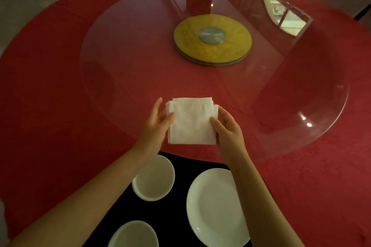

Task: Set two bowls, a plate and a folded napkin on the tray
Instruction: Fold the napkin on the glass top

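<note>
A white folded napkin (191, 121) is held over the near edge of the glass turntable, beyond the tray. My left hand (157, 124) pinches its left edge and my right hand (227, 128) pinches its right edge. Below them lies a black tray (176, 212) at the table's near edge. On it stand a white bowl (155, 179) at the back left, a second white bowl (133, 235) at the front left, cut off by the frame, and a white plate (214, 206) on the right. My forearms cross over the tray's sides.
A round table with a red cloth (50, 96) carries a large glass turntable (301, 122). A gold disc with a metal hub (212, 39) sits at its centre.
</note>
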`<act>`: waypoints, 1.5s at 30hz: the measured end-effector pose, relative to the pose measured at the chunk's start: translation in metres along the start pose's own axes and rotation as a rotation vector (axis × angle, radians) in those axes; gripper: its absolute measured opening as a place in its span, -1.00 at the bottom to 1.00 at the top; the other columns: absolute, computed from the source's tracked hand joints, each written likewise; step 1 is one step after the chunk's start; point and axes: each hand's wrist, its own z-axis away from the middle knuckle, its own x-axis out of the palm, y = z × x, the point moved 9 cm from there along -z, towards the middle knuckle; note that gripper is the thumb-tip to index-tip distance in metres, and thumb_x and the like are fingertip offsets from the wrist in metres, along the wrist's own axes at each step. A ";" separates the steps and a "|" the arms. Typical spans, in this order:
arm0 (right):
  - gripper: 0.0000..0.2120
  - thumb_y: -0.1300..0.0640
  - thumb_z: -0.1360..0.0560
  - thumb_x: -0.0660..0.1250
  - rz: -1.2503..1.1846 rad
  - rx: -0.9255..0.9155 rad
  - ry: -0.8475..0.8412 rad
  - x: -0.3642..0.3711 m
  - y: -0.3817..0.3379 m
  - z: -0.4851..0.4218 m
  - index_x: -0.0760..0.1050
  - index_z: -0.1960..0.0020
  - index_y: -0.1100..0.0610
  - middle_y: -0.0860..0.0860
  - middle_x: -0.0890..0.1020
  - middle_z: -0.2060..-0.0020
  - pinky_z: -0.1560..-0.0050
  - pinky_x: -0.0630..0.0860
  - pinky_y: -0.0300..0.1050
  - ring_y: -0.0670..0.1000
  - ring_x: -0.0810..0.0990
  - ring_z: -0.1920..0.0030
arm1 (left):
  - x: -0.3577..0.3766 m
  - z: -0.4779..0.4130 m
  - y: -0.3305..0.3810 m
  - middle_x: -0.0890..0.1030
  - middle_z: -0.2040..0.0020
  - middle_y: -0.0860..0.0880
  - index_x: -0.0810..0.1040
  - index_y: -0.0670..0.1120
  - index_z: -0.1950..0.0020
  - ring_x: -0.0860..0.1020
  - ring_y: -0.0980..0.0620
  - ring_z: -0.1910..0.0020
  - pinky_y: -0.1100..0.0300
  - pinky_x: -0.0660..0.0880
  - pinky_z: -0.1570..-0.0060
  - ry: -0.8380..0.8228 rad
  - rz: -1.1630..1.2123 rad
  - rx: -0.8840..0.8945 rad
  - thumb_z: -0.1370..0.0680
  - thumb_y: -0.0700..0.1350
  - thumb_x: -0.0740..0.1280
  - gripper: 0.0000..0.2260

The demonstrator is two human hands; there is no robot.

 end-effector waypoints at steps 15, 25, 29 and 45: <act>-0.81 0.08 -0.55 0.24 0.000 0.052 -0.178 0.000 0.015 -0.010 0.64 0.04 0.04 -0.09 0.66 0.31 0.31 0.56 -0.23 -0.11 0.62 0.29 | 0.023 0.001 0.015 0.61 0.01 0.25 0.42 0.25 -0.19 0.58 0.25 0.03 0.34 0.54 0.13 -0.100 -0.270 0.126 -0.56 0.07 0.15 -0.78; -0.81 0.13 -0.52 0.25 0.094 -0.025 -0.083 -0.014 0.007 -0.004 0.65 0.08 0.05 -0.09 0.65 0.37 0.39 0.49 -0.26 -0.12 0.57 0.37 | 0.020 -0.002 0.000 0.60 -0.15 -0.04 0.44 0.05 -0.27 0.57 0.02 -0.09 0.17 0.52 -0.02 -0.022 -0.322 0.011 -0.55 -0.11 0.26 -0.71; -0.65 -0.11 -0.55 0.15 0.100 0.016 0.026 -0.028 0.013 0.008 0.62 0.18 0.04 -0.02 0.62 0.33 0.29 0.52 -0.08 -0.02 0.57 0.31 | 0.025 0.004 -0.006 0.60 -0.09 -0.05 0.48 0.19 -0.09 0.58 0.01 -0.06 0.17 0.51 0.05 0.013 -0.317 -0.014 -0.54 -0.13 0.27 -0.77; -0.66 0.00 -0.58 0.17 0.513 -0.324 0.458 -0.053 -0.044 0.096 0.31 0.37 -0.02 -0.13 0.39 0.49 0.47 0.31 -0.47 -0.31 0.41 0.50 | 0.075 0.084 0.017 0.52 0.16 0.06 0.49 -0.10 0.00 0.47 0.05 0.15 0.19 0.36 0.19 0.265 -0.591 0.165 -0.54 0.03 0.22 -0.79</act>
